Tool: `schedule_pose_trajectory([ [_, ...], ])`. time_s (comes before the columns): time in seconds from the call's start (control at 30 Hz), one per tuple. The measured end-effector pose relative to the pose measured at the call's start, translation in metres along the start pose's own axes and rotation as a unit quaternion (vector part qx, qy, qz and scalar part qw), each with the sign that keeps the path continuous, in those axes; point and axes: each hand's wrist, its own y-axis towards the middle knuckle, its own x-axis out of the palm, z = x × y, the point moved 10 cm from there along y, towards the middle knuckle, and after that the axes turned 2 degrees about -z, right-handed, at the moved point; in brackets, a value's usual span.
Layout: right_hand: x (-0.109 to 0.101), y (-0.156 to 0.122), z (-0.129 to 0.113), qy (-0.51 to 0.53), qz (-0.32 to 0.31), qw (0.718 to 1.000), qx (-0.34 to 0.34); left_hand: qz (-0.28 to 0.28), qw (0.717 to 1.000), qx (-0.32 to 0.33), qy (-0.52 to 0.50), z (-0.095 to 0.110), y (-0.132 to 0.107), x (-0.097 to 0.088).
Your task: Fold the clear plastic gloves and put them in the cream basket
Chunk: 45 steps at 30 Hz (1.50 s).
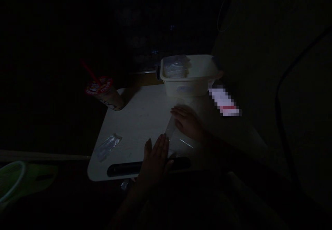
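A clear plastic piece (170, 129), perhaps a narrow bag, lies on the white table (140, 116) between my hands. My left hand (155, 157) rests palm down on its near end, fingers stretched out and thumb side apart. At the far end, my right hand (189, 123) lies over the plastic with its fingers extended to the left. Both hands seem to press it flat; the parts under the palms are hidden. Close to my right wrist, a thin shiny line (186, 143) shows on the tabletop, too dim to identify.
A cream bin (185, 87) holding clear plastic packets (175, 67) stands at the table's back. Beside it is a blurred-out bright phone-like object (224, 101). A drink cup (111, 98) with a red straw stands left. A crumpled clear wrapper (107, 147) lies front left, near a dark slot (124, 168).
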Motion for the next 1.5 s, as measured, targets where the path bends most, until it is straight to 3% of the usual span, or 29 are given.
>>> schedule_pose_trajectory([
  [0.13, 0.023, -0.02, -0.046, -0.038, -0.102, 0.991, -0.084, -0.001, 1.0, -0.002, -0.001, 0.0, 0.0, 0.0],
  [0.23, 0.035, -0.031, -0.051, -0.059, -0.131, 0.985, -0.1, -0.008, 1.0, -0.001, -0.004, 0.0, 0.001, 0.001],
  [0.4, 0.04, -0.029, -0.022, -0.104, -0.138, 0.98, -0.097, -0.022, 1.0, 0.007, 0.006, 0.001, -0.002, 0.001],
  [0.7, 0.026, -0.009, 0.044, -0.163, -0.098, 0.982, 0.001, -0.024, 1.0, 0.009, 0.009, -0.002, -0.005, 0.001],
  [0.9, -0.026, -0.026, 0.09, -0.154, -0.017, 0.976, 0.154, -0.014, 0.999, -0.042, 0.03, -0.002, -0.012, 0.0],
  [1.03, -0.04, -0.054, 0.124, -0.149, -0.038, 0.945, 0.289, 0.003, 0.992, -0.117, 0.051, 0.0, -0.024, -0.003],
  [1.17, -0.025, -0.056, 0.128, -0.111, -0.073, 0.942, 0.307, 0.031, 0.989, -0.142, -0.015, -0.01, -0.021, -0.02],
  [1.3, -0.017, -0.041, 0.116, -0.111, -0.064, 0.947, 0.294, 0.028, 0.992, -0.049, -0.113, -0.017, 0.007, -0.029],
  [1.4, -0.01, -0.031, 0.111, -0.095, -0.08, 0.952, 0.279, -0.005, 0.997, 0.019, -0.073, -0.012, 0.023, -0.017],
  [1.5, -0.009, -0.029, 0.113, -0.051, -0.078, 0.953, 0.288, -0.014, 0.999, 0.024, -0.034, -0.007, 0.026, -0.002],
])
